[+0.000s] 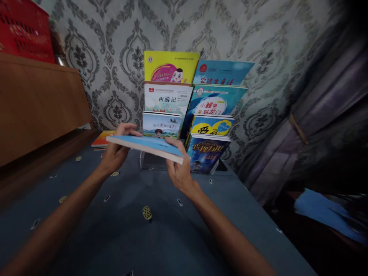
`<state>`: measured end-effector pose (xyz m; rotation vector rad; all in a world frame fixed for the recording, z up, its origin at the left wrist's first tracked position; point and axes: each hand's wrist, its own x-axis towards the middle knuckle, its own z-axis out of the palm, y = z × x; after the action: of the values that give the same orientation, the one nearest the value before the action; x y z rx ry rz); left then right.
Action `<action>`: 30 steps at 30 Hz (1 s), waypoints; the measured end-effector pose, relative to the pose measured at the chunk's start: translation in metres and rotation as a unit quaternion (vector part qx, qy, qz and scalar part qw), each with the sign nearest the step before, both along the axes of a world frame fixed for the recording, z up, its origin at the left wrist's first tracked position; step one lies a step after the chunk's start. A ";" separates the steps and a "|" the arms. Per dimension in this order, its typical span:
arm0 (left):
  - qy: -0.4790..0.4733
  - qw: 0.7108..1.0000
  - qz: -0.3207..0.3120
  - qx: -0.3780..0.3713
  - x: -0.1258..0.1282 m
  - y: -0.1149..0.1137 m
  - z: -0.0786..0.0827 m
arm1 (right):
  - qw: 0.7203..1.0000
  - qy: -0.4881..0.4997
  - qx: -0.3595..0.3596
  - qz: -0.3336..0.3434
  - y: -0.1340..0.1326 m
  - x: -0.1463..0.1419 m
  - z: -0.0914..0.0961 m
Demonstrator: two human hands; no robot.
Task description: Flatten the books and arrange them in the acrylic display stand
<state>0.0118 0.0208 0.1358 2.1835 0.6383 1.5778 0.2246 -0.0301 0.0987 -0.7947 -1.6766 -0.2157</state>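
A blue book (145,144) is held up nearly flat in the air, tipped a bit w/ its R end lower. It's above the dark blue cloth (115,230) & in front of the clear stand (153,168). Whether the stand is touched by it can't be told.

Prob. light, b/c it's small & made of paper. Prob. quite stiff when shut, but the cover could be bent, & it may be a bit slippery if it's shiny. Not much could be broken by a bump, tho the corners could be squashed. It's best held by the short ends, thumbs on top & fingers under, so the pages can't flop open.

The L end is pinched by the L hand (115,154): fingers are curled by the far side, & part of the hand is hidden by the book, so the thumb can't be seen well. The R end is pinched by the R hand (181,173), w/ the thumb laid on top & fingers tucked under. Each grip seems opened only abt as wide as the book is thick.

Behind, more books are stood up in rows, w/ a tall yellow book (172,61) at top L & a dark blue book (205,155) at bottom R. An orange book (101,138) is laid on a small pile past the L hand.
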 end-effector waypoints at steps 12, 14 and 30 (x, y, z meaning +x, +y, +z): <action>-0.050 0.995 -0.008 0.082 0.037 0.052 0.000 | 0.998 0.061 -0.018 -0.028 0.040 0.029 0.027; -0.040 0.996 -0.016 0.078 0.039 0.057 -0.002 | 0.997 0.064 -0.028 -0.024 0.045 0.032 0.026; -0.014 1.000 0.008 0.003 0.045 0.070 -0.020 | 0.988 0.061 -0.137 -0.047 0.069 0.042 0.010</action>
<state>0.0569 0.0911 0.1158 2.1611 0.6442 1.6171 0.2662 0.0390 0.1087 -1.0735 -1.5729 0.0003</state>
